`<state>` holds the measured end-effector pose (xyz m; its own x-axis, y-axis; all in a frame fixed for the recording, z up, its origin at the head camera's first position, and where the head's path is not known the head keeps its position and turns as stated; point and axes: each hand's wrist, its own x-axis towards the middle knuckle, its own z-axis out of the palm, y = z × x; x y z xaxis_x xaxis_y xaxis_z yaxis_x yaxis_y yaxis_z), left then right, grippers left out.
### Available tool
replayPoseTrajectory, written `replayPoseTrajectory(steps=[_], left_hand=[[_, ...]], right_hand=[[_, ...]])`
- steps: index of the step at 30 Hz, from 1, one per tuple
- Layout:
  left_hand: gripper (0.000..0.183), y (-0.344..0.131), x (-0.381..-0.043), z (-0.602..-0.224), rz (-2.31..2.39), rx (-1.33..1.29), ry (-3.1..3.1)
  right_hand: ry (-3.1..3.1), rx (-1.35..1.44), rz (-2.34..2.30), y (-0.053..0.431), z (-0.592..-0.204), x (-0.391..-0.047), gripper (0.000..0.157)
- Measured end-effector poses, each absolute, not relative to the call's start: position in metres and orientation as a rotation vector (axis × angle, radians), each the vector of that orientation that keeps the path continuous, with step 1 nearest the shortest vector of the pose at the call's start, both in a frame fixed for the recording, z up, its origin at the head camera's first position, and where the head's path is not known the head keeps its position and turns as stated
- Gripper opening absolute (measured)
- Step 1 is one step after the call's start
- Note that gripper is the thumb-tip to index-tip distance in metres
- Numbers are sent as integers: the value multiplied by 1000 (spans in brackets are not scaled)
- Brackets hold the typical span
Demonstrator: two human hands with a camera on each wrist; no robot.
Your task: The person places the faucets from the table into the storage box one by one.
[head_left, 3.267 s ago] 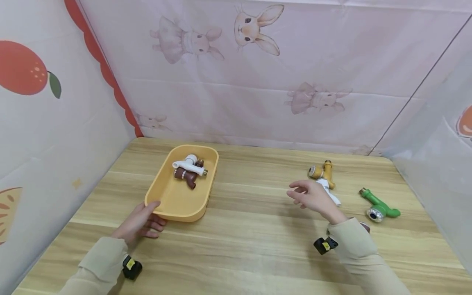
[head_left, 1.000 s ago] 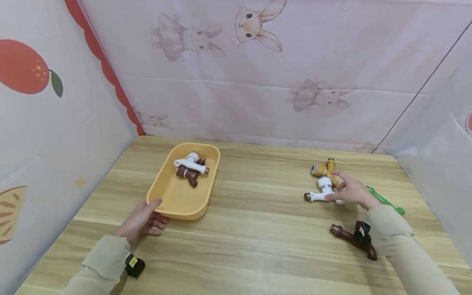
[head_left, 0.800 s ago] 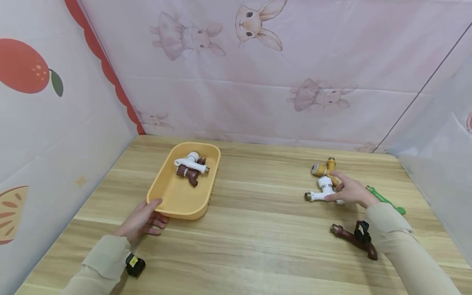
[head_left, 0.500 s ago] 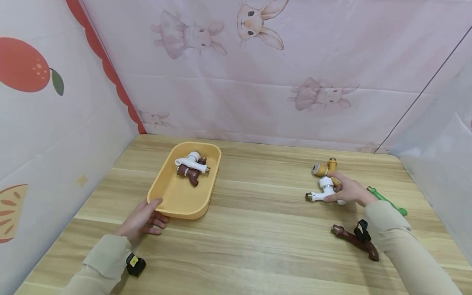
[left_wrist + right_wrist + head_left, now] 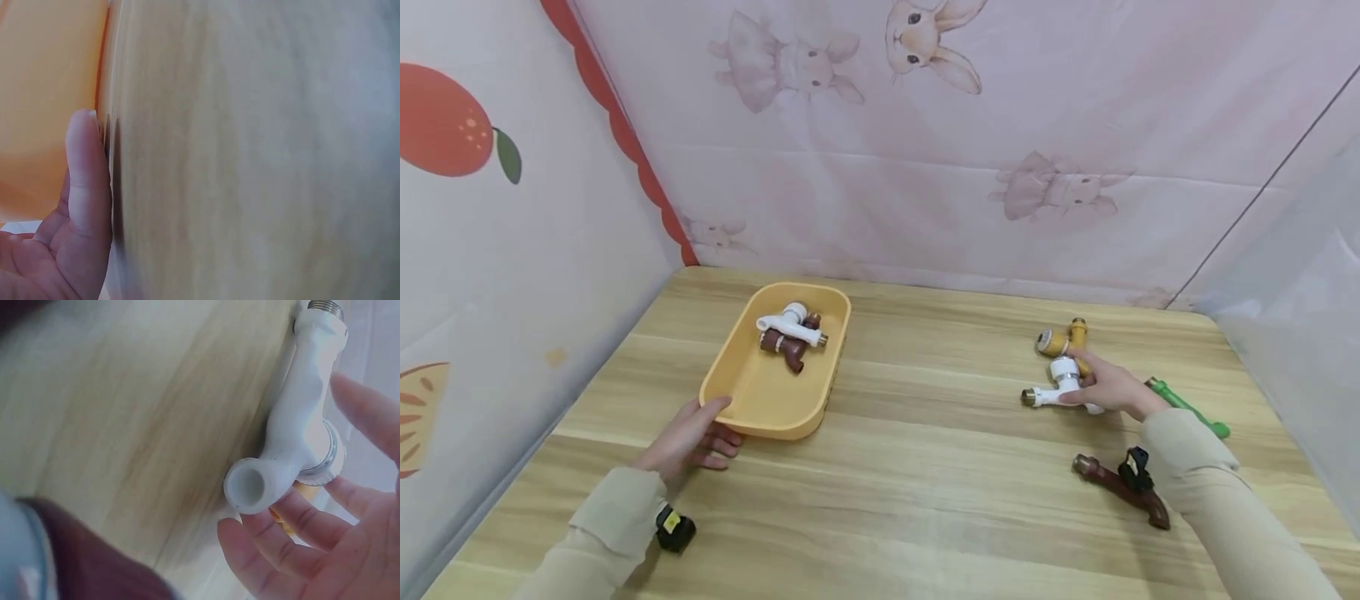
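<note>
In the head view, my left hand (image 5: 688, 437) pinches the near left corner of a yellow plastic tray (image 5: 760, 432), thumb over the rim and fingers outside below it. A white tap (image 5: 792, 328) lies across a brown tap (image 5: 793, 354) inside the tray. On the right, my right hand (image 5: 1108, 387) is around a second white tap (image 5: 1063, 373) lying on the table. The right wrist view shows the thumb on one side of that tap and the other fingers around its spout and knob. A yellow tap (image 5: 1054, 342) lies just behind it.
A green tap (image 5: 1191, 408) lies right of my right hand, partly covered by the sleeve. Another brown tap (image 5: 1105, 477) sits nearer, below the right wrist camera (image 5: 1137, 469). Fabric walls (image 5: 925, 208) border the wooden table (image 5: 925, 492) at back and sides.
My right hand has moved right and down from over the table onto the white tap, then stayed there. The near brown tap has come into view. My left hand keeps its hold.
</note>
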<state>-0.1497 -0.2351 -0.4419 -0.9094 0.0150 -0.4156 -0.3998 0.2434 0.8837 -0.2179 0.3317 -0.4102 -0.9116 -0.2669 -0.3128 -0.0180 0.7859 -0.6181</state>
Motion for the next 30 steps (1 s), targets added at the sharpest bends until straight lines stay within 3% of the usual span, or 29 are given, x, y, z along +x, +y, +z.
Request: replayPoseTrajectory(steps=[30], left_hand=[[51, -235, -150, -438, 1712, -329, 2172]], right_hand=[[2532, -151, -967, 331, -405, -219, 90]])
